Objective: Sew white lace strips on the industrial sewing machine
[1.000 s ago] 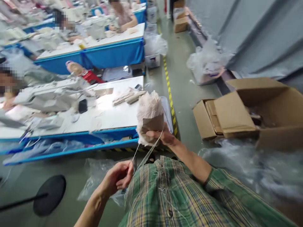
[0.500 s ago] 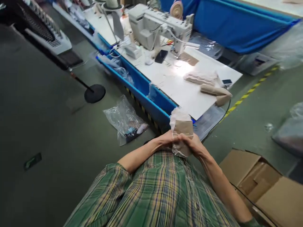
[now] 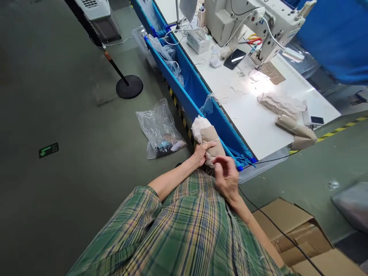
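Observation:
Just in front of my body, a bundle of beige and whitish fabric pieces (image 3: pixel 211 135) with frayed edges is tied round by a thin pale band. My left hand (image 3: pixel 201 153) grips its lower left side, fingers wrapped across the front near the band. By the bundle's lower right end is my right hand (image 3: pixel 227 178), slightly blurred, with bent fingers and a gap between thumb and forefinger; nothing shows in it. I cannot tell whether its fingertips touch the fabric.
A blue cloth trough (image 3: pixel 191 90) runs along the white table (image 3: pixel 244 126). On the table are a sewing machine (image 3: pixel 276 23), a phone (image 3: pixel 235 59), scissors (image 3: pixel 254 39) and fabric bundles (image 3: pixel 281 105). A plastic bag (image 3: pixel 159 128), a fan stand (image 3: pixel 129 87) and a cardboard box (image 3: pixel 283 214) are on the floor.
My right hand has come off the bundle and drawn down and right. My left hand still grips it. The view has shifted, bringing the table nearer.

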`<state>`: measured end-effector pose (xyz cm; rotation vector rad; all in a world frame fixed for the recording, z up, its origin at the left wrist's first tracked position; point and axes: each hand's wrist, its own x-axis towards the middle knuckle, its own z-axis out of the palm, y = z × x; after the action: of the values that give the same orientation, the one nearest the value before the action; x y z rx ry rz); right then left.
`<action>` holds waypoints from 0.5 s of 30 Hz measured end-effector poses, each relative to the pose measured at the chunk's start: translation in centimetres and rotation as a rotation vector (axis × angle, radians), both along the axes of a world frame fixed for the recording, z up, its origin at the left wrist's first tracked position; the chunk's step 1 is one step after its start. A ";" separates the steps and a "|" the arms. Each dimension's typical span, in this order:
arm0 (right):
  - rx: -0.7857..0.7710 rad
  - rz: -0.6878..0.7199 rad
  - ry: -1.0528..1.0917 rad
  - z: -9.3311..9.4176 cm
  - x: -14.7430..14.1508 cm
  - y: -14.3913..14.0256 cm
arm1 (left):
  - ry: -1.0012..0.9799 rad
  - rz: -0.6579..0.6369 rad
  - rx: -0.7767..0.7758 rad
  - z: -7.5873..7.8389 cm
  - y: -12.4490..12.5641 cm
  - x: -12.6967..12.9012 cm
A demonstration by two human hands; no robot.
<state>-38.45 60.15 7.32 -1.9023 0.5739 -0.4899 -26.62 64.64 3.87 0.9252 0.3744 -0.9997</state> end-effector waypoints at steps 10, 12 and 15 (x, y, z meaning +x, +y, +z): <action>-0.015 0.346 0.251 -2.9 1.0 4.9 | 0.110 0.198 -0.009 -0.9 5.1 -1.4; 0.052 0.414 0.282 -3.2 0.9 6.5 | 0.094 0.279 0.026 -1.2 7.3 -1.9; 0.103 0.458 0.291 -3.4 1.2 8.9 | 0.061 0.400 0.088 -1.7 10.3 -2.4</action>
<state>-37.25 69.07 3.90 -1.9395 0.3218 0.1113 -29.01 74.91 2.18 0.8568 0.6324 -0.6488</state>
